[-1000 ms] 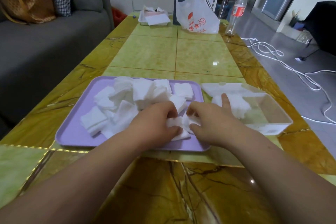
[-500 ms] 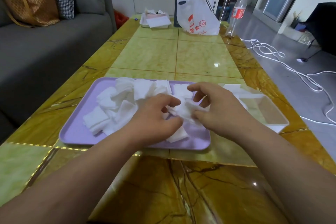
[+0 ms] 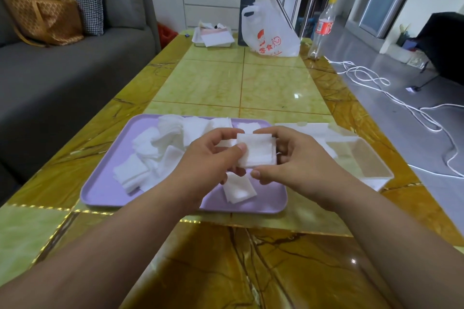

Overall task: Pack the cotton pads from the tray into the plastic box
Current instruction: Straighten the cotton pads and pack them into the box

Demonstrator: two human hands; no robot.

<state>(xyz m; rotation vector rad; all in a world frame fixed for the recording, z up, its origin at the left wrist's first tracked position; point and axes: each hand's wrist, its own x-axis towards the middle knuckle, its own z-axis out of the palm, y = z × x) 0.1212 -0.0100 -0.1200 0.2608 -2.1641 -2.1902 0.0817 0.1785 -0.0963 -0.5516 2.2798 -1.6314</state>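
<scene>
White pad stack [image 3: 256, 152] x1 | L hand [image 3: 208, 158], R hand [image 3: 298, 165] pinch it | lilac tray [image 3: 105, 193] x1 | clear box [image 3: 356, 158] x1

The tray [image 3: 100, 190] sat on the counter [image 3: 276, 88], the plastic box [image 3: 364, 158] just to its right. Cotton pads [image 3: 155, 148] lay heaped on the tray's left half, and the left hand [image 3: 208, 165] and right hand [image 3: 298, 158] held a stack of pads [image 3: 257, 152] between them above its right half. A bag [image 3: 271, 32] stood at the counter's far end.

Bare left grip [image 3: 207, 160] and right grip [image 3: 301, 163], bare forearms [image 3: 113, 246].
</scene>
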